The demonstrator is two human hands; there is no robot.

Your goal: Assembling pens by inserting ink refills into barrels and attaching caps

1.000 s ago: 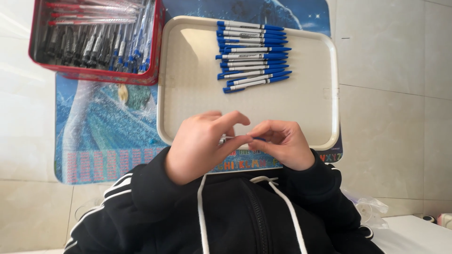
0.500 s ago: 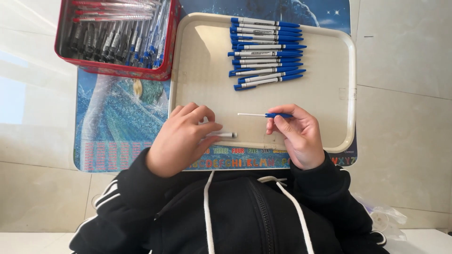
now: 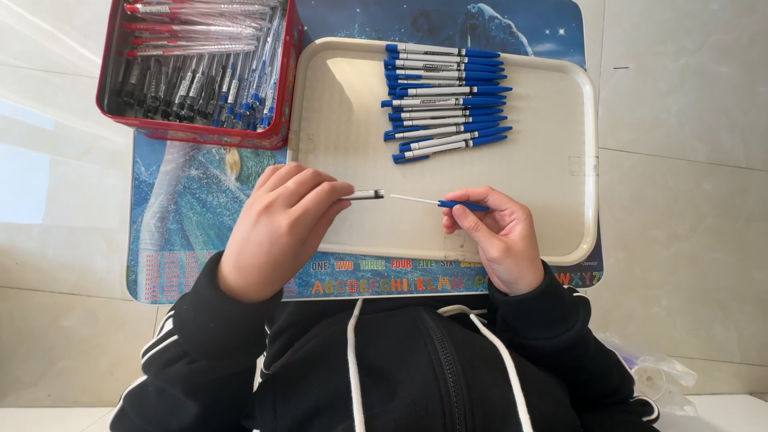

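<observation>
A: What are the hands holding?
B: The left hand (image 3: 276,228) pinches a white plastic pen barrel (image 3: 364,194); the right hand (image 3: 496,240) grasps a thin refill with a blue end (image 3: 440,203), both above the cream plastic tray's (image 3: 560,200) near edge.
A: Beyond them?
B: Assembled blue-and-white pens (image 3: 444,100) lie far right on the tray.

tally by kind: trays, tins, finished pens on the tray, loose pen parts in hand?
Cream tray: 1
Red tin of pen parts: 1
Finished blue-and-white pens on tray: about 11
Pen barrel, left hand: 1
Blue-ended refill, right hand: 1
Total: about 15

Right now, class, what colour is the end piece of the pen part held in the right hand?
Blue: the end piece pinched by the right hand carries a thin white refill. The head view shows it best.
</observation>
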